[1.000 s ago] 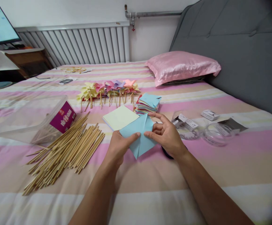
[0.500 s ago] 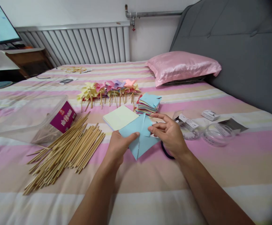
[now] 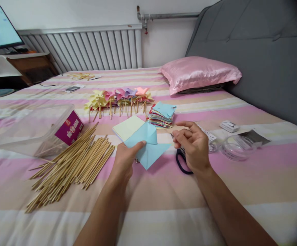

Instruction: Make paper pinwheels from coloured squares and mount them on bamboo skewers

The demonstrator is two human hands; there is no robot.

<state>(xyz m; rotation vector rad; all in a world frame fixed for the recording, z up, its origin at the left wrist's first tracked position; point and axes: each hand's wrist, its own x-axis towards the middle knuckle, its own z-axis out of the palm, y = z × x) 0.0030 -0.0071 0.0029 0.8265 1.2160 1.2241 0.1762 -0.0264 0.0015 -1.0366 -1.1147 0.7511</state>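
My left hand (image 3: 125,156) pinches a light blue paper square (image 3: 153,153), slit toward its middle, with the thumb on top near its centre. To its right, my right hand (image 3: 191,143) is raised apart from the paper, thumb and forefinger pressed together. A tiny dark tip shows at those fingers, too small to name. Below the right hand lie scissors (image 3: 181,164), their black handle partly hidden by it. A pale yellow stack of square paper (image 3: 128,127) sits just behind the blue sheet. Beyond it stands a pile of cut coloured squares (image 3: 161,115).
Many wooden sticks (image 3: 71,167) lie at left by a clear plastic box (image 3: 43,130). Finished paper pinwheels (image 3: 120,97) rest behind the paper. At right are a clear round container (image 3: 237,147) and a small white box (image 3: 229,126). A pink pillow (image 3: 199,75) lies farther back.
My right hand has let go of the blue paper and moved slightly right. The paper's cut flaps have spread apart, and my left hand has shifted a little left with it.
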